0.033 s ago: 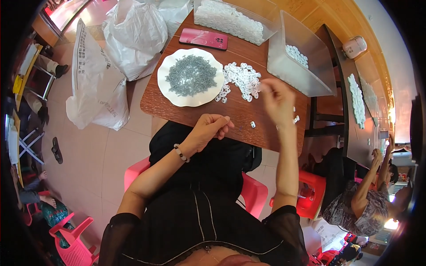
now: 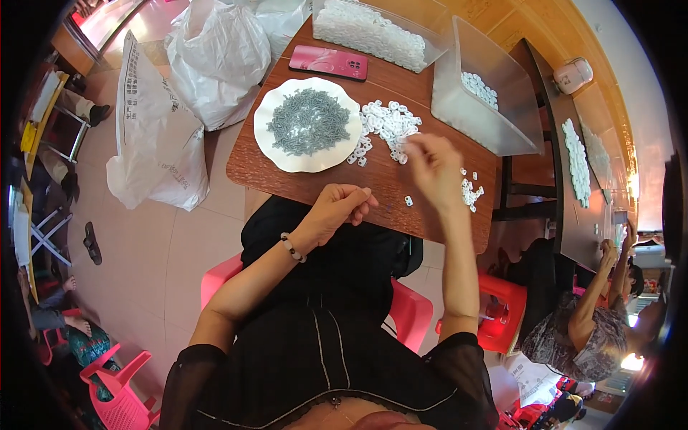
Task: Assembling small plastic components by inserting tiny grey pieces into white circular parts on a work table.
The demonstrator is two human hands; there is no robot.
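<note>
My left hand hovers over the near edge of the brown table. Thumb and fingers are pinched together; whatever lies between them is hidden. My right hand, a little blurred, is at the near right side of a pile of small white plastic pieces. Its thumb and fingertips are closed together, and I cannot make out what they hold. A white scalloped plate heaped with small grey pins stands left of the pile. One loose white piece lies between my hands; several more white pieces lie beyond my right wrist.
A pink phone lies behind the plate. Clear bins with white pieces stand at the table's back and right. White sacks sit on the floor at left. Another person works at a dark table on the right.
My right hand has shifted slightly left, toward the pile's near right edge. More of the white pieces to the right of its wrist now show. My left hand has stayed in place.
</note>
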